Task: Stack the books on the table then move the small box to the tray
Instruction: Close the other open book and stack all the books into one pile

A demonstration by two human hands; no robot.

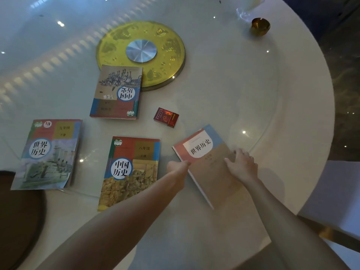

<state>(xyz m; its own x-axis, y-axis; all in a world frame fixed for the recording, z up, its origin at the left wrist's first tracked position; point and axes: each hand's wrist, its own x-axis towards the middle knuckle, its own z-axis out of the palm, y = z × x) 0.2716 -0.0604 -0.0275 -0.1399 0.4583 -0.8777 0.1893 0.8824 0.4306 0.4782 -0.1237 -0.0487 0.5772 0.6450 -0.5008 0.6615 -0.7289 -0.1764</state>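
Tan-and-red cover: rightmost book (204,158), lying tilted on the glass tabletop (224,84), is gripped by both hands. Left hand (178,168) pinches its left long edge, fingertips closed on the cover near the spine. Right hand (241,164) lies on top of the cover at its right side, fingers (229,162) spread and pressed flat on it. Cannot tell whether the book is raised off the glass.

Count: four books, none stacked. The other three lie flat and apart: one at centre (130,172) just left of the left hand, one at far left (48,152), one further back (116,92) with its far corner overlapping the gold disc (169,45).

One small box (166,117), red, lies on the glass between the back book and the held book, near but not touching either, beyond the fingertips of both hands.

One dark round tray (17,221) shows at the lower left edge, partly cut off. One small brass dish (260,26) sits far right at the back.
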